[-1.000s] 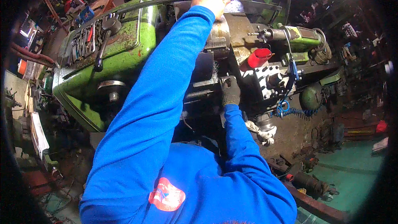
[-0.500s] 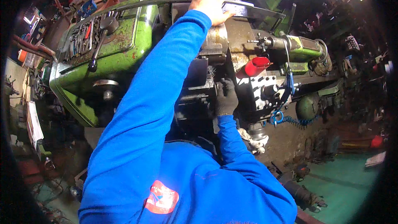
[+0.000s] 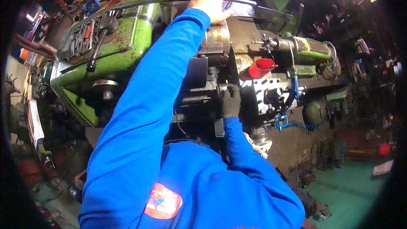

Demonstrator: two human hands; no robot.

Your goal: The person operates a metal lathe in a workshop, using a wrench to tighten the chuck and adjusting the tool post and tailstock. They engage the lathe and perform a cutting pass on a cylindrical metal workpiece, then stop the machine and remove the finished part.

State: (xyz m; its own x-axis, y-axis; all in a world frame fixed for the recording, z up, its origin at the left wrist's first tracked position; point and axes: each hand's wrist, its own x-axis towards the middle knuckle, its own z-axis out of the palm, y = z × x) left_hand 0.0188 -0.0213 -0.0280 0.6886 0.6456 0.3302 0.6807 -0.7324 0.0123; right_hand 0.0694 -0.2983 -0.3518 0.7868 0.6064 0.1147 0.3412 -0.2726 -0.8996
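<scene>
My bare left hand (image 3: 208, 5) is stretched far across a green lathe (image 3: 127, 53), its fingers curled over a long dark metal bar (image 3: 169, 0) behind the chuck (image 3: 217, 40). Closer to me, my right hand (image 3: 231, 101), in a dark glove, has its fingers curled at a small metal part just below the chuck. What exactly it holds is hidden by the glove and shadow. Beside that hand lie a tangle of fine metal shavings (image 3: 214, 75) and a coarse spring-like screw (image 3: 195, 100). My left sleeve covers part of the headstock.
Right of my glove are a red container (image 3: 262, 68), a tool post (image 3: 273, 95) and a blue coiled hose (image 3: 282, 121). The tailstock (image 3: 311, 51) stands further right. Hand tools (image 3: 82, 38) and a lever (image 3: 97, 51) sit on the headstock. A white rag (image 3: 260, 147) hangs near my right forearm.
My left hand has shifted slightly left along the bar. My right hand has moved a little, its fingers still bent at the same spot. The view has tilted slightly.
</scene>
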